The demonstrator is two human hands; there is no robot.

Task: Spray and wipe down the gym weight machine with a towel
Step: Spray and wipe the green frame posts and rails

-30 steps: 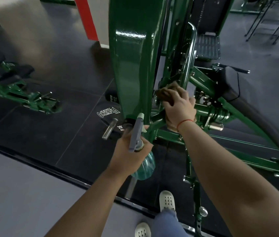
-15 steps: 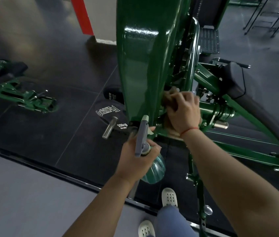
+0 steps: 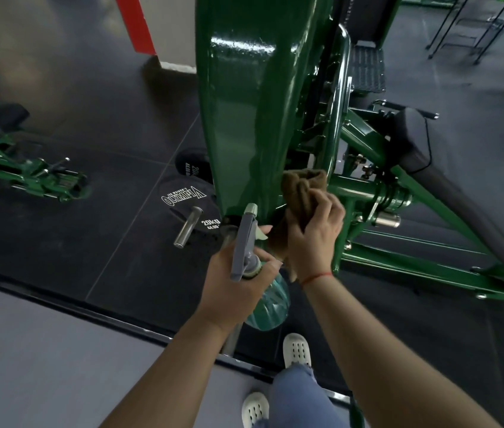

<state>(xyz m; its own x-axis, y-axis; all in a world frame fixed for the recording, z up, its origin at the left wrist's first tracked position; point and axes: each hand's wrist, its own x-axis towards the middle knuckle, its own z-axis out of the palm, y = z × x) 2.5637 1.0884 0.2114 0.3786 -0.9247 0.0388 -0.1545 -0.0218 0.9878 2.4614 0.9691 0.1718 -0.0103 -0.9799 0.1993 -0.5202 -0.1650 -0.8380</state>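
Hands nearly touching, low at the machine. Left hand [image 3: 232, 282] is wrapped round the spray bottle [image 3: 264, 293], nozzle toward the green upright [image 3: 244, 103]. Right hand [image 3: 315, 233] clutches the bunched brown towel [image 3: 303, 186] against the upright's lower edge. Over the last second the towel hand has slid down, back toward the bottle. Wipe stroke probably ending here; next section likely due.

Single head-worn wide-angle view; faces forward and steeply down, close to machine frame [image 3: 244, 103], floor [image 3: 59, 350] below.
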